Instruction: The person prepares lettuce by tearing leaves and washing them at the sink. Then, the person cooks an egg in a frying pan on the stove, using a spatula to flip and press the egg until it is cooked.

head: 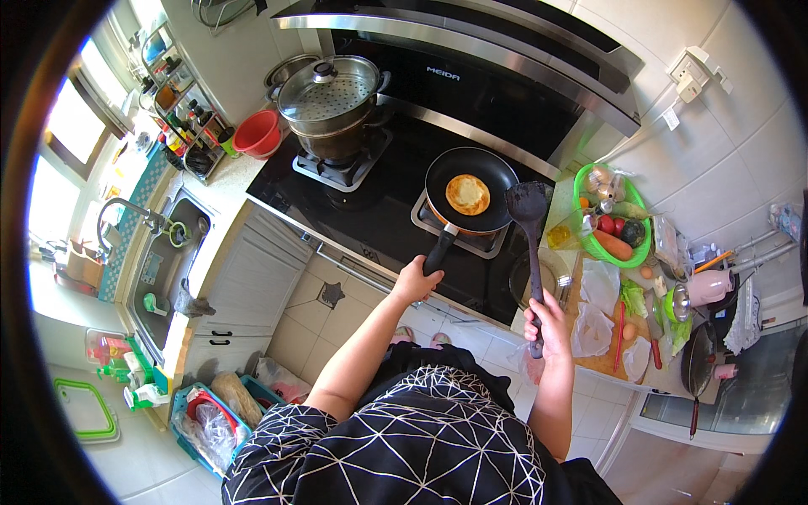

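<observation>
My left hand [417, 279] grips the black handle of a frying pan [495, 169] that sits over the right burner. In the pan lies a round, golden-brown pancake [468, 195], paler in its middle. My right hand [546, 323] is closed around the handle of a dark spatula [528, 203]. The spatula's blade is up at the pan's right rim, apart from the pancake; whether it touches the rim I cannot tell. Beneath the spatula's handle, a clear glass lid [523, 278] rests at the right of the stove.
A lidded steamer pot [328, 104] stands over the left burner, beside a red bowl [257, 134]. On the right counter are a green basket [579, 201] of vegetables, a cutting board [590, 361] and a knife [655, 341]. The sink [177, 265] is at the left.
</observation>
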Motion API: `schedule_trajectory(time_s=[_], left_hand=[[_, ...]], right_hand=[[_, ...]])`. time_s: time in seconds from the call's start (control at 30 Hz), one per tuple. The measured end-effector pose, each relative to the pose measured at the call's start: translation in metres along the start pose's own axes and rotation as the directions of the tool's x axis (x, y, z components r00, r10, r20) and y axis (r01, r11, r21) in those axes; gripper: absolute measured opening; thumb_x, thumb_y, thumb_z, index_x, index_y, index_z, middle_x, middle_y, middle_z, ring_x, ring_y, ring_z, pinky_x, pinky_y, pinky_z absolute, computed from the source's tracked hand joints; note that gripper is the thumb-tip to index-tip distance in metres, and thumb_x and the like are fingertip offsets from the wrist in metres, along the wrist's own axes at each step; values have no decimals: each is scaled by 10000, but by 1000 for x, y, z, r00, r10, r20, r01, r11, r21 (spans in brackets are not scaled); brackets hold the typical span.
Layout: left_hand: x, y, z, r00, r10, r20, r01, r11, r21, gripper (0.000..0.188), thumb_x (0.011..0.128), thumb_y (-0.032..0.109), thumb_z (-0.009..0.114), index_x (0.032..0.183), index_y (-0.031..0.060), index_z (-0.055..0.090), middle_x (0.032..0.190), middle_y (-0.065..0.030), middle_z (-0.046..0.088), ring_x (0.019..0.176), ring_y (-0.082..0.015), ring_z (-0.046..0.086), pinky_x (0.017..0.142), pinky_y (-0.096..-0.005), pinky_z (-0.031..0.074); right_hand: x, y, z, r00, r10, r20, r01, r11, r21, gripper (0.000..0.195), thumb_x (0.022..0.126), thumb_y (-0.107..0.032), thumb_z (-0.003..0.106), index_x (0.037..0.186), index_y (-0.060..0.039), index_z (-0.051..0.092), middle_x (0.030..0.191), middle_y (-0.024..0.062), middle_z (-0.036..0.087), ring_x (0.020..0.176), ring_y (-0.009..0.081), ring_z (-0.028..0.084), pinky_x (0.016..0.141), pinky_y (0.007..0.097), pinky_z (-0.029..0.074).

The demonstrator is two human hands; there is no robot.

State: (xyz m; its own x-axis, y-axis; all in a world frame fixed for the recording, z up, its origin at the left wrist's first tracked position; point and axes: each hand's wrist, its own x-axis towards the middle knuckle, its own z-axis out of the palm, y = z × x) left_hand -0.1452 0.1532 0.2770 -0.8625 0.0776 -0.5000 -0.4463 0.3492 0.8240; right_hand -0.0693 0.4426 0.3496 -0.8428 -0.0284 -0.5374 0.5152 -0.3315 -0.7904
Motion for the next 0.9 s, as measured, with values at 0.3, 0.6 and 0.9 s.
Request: schedule_trajectory(time_s=[0.3, 0.6, 0.9], left_hand=[[-2, 2, 0, 1000, 9, -10, -9, 1000, 5, 482, 830, 260, 672, 1178, -11, 477, 663, -76, 609, 475, -150, 581, 431, -289, 480], [-2, 2, 0, 1000, -5, -5, 5, 1000, 11, 468, 827, 259, 676, 1161, -6, 483, 668, -75, 607, 484, -150, 580, 437, -292, 483], [-3, 4, -2, 1000, -9, 3, 9, 1000, 2, 477, 830, 261, 676, 1173, -7, 482, 678, -73, 607, 497, -146, 580, 450, -289, 483]], right_hand=[[1, 2, -2, 1000, -10, 14, 10, 1000, 22, 391, 943, -136, 556, 1321, -161, 457, 685, 22, 499, 460, 98, 444, 407, 237, 343], [1, 4, -1, 1000, 1, 10, -1, 999, 43, 428, 941, -126, 565, 1352, -164, 452, 667, 9, 490, 466, 88, 434, 407, 232, 338], [1, 4, 0, 1000, 10, 0, -10, 999, 35, 436, 939, -134, 569, 1355, -169, 444, 666, 7, 488, 471, 87, 433, 411, 231, 338]])
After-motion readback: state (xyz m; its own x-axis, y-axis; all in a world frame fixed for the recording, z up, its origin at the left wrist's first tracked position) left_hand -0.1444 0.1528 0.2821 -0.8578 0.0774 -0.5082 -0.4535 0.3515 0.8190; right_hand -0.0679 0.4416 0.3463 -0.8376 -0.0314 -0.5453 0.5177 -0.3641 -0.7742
